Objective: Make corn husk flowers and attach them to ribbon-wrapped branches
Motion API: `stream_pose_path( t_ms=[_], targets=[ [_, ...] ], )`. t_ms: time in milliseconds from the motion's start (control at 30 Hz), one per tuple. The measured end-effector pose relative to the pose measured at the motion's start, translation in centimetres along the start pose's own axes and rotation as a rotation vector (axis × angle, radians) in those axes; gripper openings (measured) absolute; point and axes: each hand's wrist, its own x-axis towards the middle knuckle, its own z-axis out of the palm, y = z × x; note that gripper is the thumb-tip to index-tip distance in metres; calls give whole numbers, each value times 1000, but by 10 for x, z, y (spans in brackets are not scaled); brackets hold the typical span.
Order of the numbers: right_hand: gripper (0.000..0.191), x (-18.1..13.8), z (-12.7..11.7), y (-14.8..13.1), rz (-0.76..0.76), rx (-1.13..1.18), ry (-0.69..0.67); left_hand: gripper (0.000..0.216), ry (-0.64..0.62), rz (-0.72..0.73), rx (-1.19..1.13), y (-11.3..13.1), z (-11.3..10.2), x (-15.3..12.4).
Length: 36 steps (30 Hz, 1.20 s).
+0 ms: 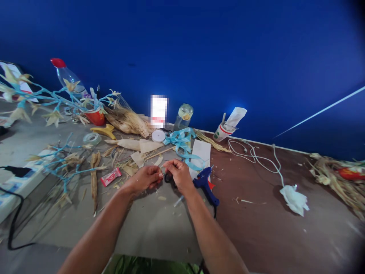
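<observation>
My left hand point(146, 178) and my right hand point(179, 174) meet above the middle of the table, fingertips nearly touching. Both are closed in a pinch on something small and pale that I cannot make out. Black scissor handles point(167, 177) show partly behind the right fingers. Close to my right wrist lies a blue hot glue gun point(205, 184), with a white sheet point(201, 152) beyond it. Light blue ribbon point(182, 142) lies in loose loops just past the hands. Dried husk pieces point(138, 158) are scattered ahead of my left hand.
On the left, blue-wrapped stems with husk flowers point(54, 93) rise from a red cup point(95, 116). A power strip point(25, 180) and cord lie nearer. Behind stand a glass jar point(184, 116) and a paper cup point(222, 132). White cable point(253, 152) and crumpled tissue point(295, 199) lie right.
</observation>
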Motion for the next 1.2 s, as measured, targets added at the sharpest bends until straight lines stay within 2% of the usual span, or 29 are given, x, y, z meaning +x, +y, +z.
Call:
stream_pose_path(
  t_ms=[133, 333, 467, 600, 733, 933, 1200],
  targets=[
    [37, 3, -8, -2, 52, 49, -3, 35, -31, 51, 65, 2, 2, -2],
    [35, -3, -6, -12, -29, -333, -175, 31, -3, 37, 204, 5, 7, -3],
    [27, -5, -2, -13, -39, -463, -202, 24, -34, 33, 302, 6, 9, -3],
    [25, -1, -7, -8, -58, -238, -146, 28, -50, 28, 220, 9, 7, -6],
    [30, -1, -13, -12, 3, 54, -119, 36, -137, 76, 58, 11, 6, -11],
    [25, -8, -9, -19, -16, 90, -368, 38, -219, 124, -79, 9, 4, -14],
    [26, -8, -12, -19, 20, 169, -417, 37, -218, 117, -119, 10, 6, -16]
  ],
)
